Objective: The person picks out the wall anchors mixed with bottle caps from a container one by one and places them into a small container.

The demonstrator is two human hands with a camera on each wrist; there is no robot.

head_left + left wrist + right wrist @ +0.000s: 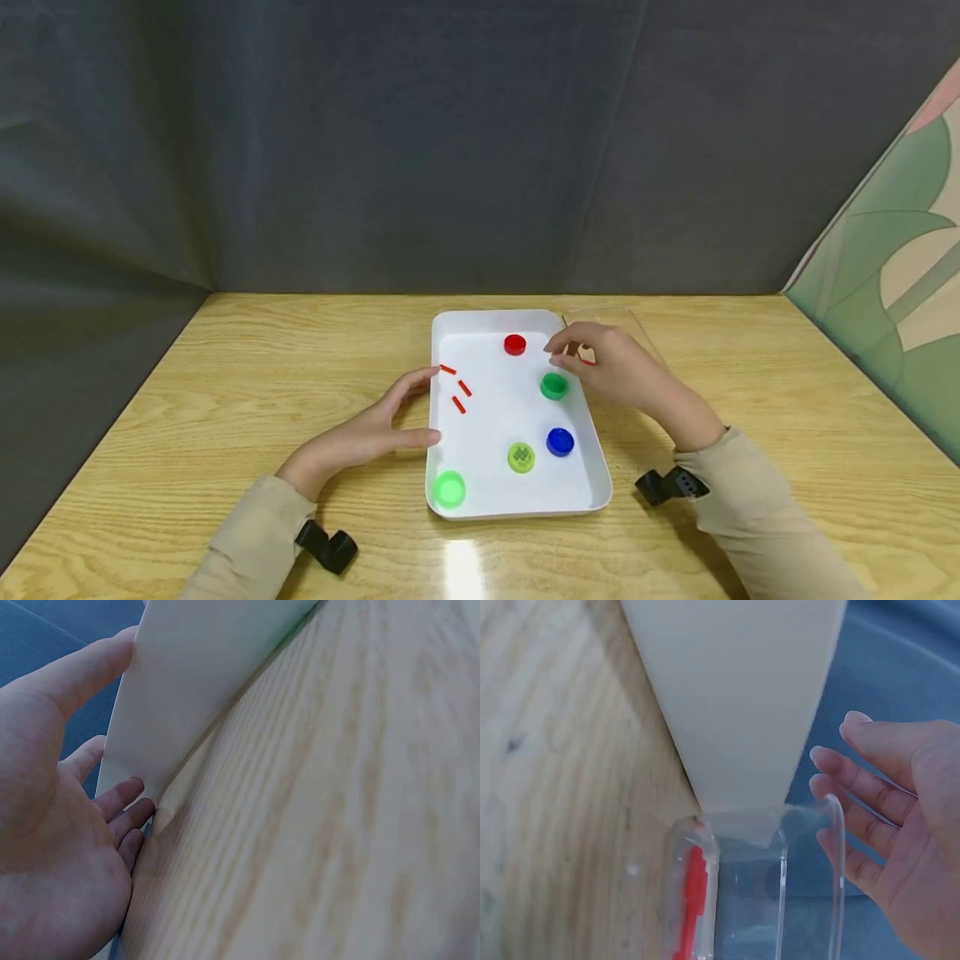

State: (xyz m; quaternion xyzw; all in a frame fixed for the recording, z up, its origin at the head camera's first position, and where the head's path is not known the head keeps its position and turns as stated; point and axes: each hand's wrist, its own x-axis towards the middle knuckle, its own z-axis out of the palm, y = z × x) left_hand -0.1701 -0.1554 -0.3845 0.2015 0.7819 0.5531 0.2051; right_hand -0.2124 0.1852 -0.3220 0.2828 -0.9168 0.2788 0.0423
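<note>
Two hands were apart, both empty: the left hand [363, 435], spread, touched the white rectangular plastic tray [487, 433] at nine o'clock; the right hand [618, 364], loosely bent, hovered by the round green plastic cap [554, 387] inside at two. A careless left-hand push could have slid the tray, scattering three short red sticks [465, 388] at ten.

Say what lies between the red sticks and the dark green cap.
Nothing; the head view shows bare white tray floor between the red sticks and the dark green cap.

smooth plastic tray [487, 417], glossy transparent plastic box [750, 892], glossy grained wood table [337, 358], matt cloth backdrop [420, 150]
</note>
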